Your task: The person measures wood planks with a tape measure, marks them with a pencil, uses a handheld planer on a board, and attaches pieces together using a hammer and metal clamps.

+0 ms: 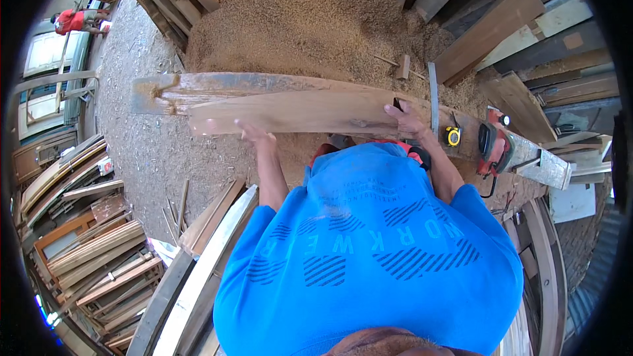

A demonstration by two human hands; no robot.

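Observation:
A smooth brown wooden board (pixel 297 113) lies across in front of me, along a longer, weathered plank bench (pixel 217 84). At its near edge, toward the left end, my left hand (pixel 256 133) grips it, slightly blurred, some fingers hidden by the board. Closer to the right end, my right hand (pixel 409 120) closes on the board with fingers over its top face. A small black thing (pixel 397 103) shows by those fingertips; its kind is unclear. Just right of that hand are a flat grey metal strip (pixel 433 92) and a yellow and black tape measure (pixel 452 136).
A red and black electric planer (pixel 494 144) sits on the bench's right part. Sawdust (pixel 297 26) covers the ground beyond. Planks (pixel 488 33) lean at the far right; stacked timber (pixel 99 250) lies at left. A person in red (pixel 69 22) is at the far left.

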